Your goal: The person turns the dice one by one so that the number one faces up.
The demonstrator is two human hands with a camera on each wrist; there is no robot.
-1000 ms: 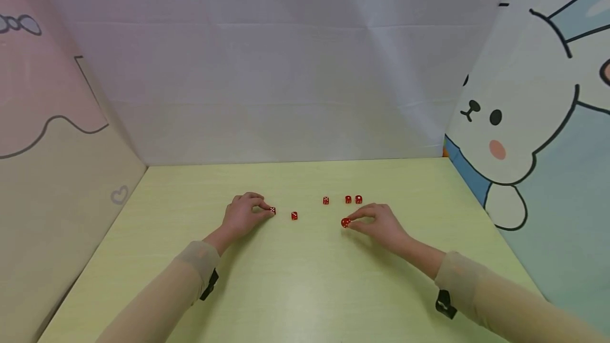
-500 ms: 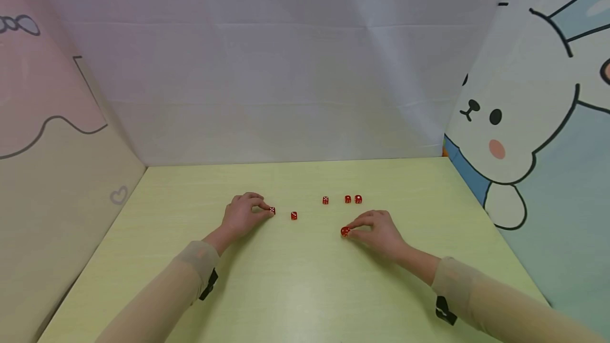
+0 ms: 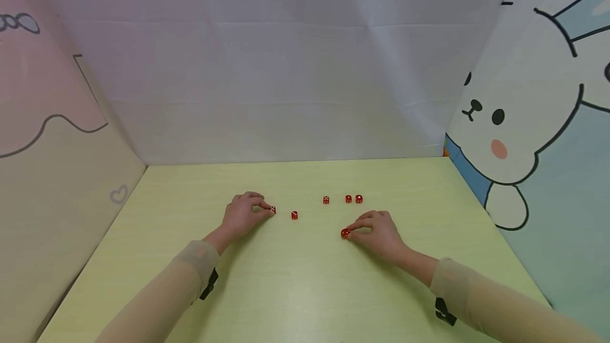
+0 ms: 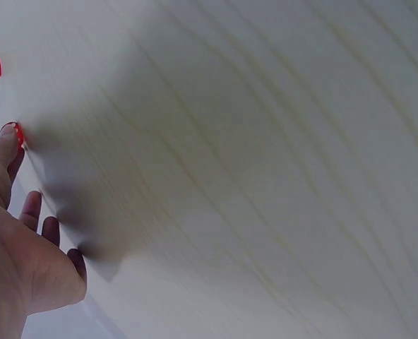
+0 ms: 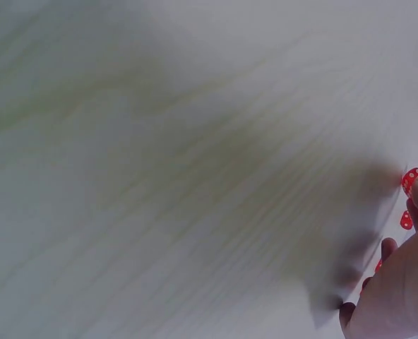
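Note:
My left hand (image 3: 244, 215) pinches a small red die (image 3: 273, 209) with white pips between thumb and forefinger, at the table's left middle. In the left wrist view the thumb (image 4: 3, 152) covers part of that die. Just to its right lies another red die (image 3: 294, 215). My right hand (image 3: 378, 233) pinches a red die (image 3: 345, 233) that looks larger and rounder, low over or on the table; which, I cannot tell. Farther back lie a single red die (image 3: 326, 200) and a close pair, a left die (image 3: 348, 199) and a right die (image 3: 359, 199).
The pale yellow table (image 3: 286, 290) has a light wood grain. A white cloth backdrop (image 3: 286, 89) stands behind its far edge. Side panels flank it: a pink and cream one (image 3: 52, 200) on the left, a rabbit drawing (image 3: 524, 110) on the right.
My right hand has drawn a little towards me, bringing its red die along, away from the back pair. My left hand stays where it was, holding its die.

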